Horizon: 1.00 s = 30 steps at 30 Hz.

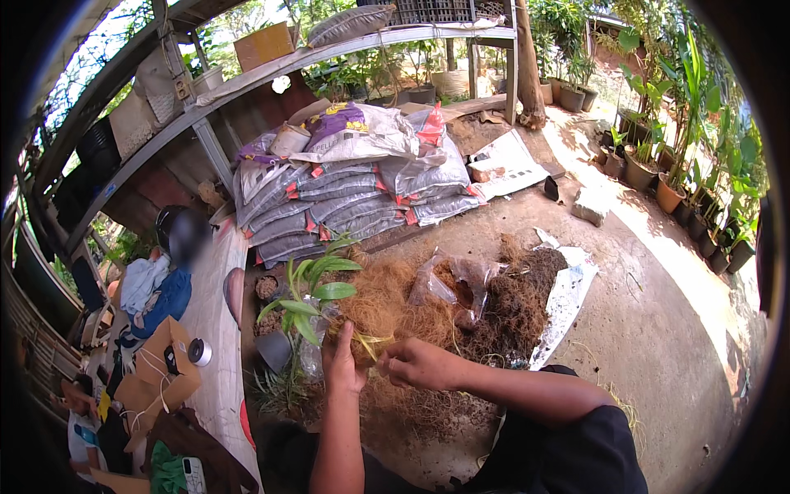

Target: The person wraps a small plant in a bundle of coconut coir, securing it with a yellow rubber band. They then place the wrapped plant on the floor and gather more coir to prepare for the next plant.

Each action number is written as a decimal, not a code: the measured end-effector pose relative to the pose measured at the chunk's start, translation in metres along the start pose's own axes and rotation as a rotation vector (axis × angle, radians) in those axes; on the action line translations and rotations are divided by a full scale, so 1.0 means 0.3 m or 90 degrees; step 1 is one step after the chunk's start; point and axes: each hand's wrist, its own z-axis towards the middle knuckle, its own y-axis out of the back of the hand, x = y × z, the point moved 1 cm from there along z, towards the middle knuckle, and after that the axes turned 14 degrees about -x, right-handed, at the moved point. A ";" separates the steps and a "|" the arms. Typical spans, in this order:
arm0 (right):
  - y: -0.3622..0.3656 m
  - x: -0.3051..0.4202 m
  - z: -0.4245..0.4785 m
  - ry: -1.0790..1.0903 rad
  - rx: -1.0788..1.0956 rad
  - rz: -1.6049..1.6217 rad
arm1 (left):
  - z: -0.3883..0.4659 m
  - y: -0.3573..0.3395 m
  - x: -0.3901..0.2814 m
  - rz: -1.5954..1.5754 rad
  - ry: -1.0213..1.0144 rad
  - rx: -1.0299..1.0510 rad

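Observation:
My left hand point(344, 365) is closed around the fibre-wrapped root ball of a green leafy plant point(315, 290), which leans to the left. A strip of yellow plastic twine point(375, 339) runs around the ball. At its right side, the fingers of my right hand point(412, 363) pinch together at the twine; the exact grip is partly hidden. Just beyond lies a heap of brown coconut fibre point(379, 284). To its right are a clear plastic bag point(478, 272) and dark, matted roots with soil point(515, 302) on a white sack sheet point(573, 290).
Stacked grey sacks point(345, 207) stand ahead. A long pale bench point(216, 346) runs along the left, bearing a cardboard box point(173, 346) and a white roll point(199, 352). A grey pot point(273, 351) lies near the plant. Farther right are a stone block point(590, 207) and potted plants point(642, 170).

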 end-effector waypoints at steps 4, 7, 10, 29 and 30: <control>-0.002 -0.031 0.011 -0.055 0.068 0.038 | 0.008 0.017 -0.028 -0.039 0.005 0.024; 0.029 -0.035 0.035 -0.176 0.111 -0.035 | -0.005 0.032 -0.047 -0.095 0.080 0.053; 0.045 -0.049 0.043 -0.134 0.091 -0.073 | -0.017 0.041 -0.061 -0.093 0.109 0.078; 0.116 0.039 0.066 0.168 -0.157 -0.100 | -0.018 0.027 0.002 0.436 -0.221 0.108; 0.093 0.080 0.047 0.202 -0.160 -0.181 | -0.041 -0.003 0.007 0.406 -0.214 0.059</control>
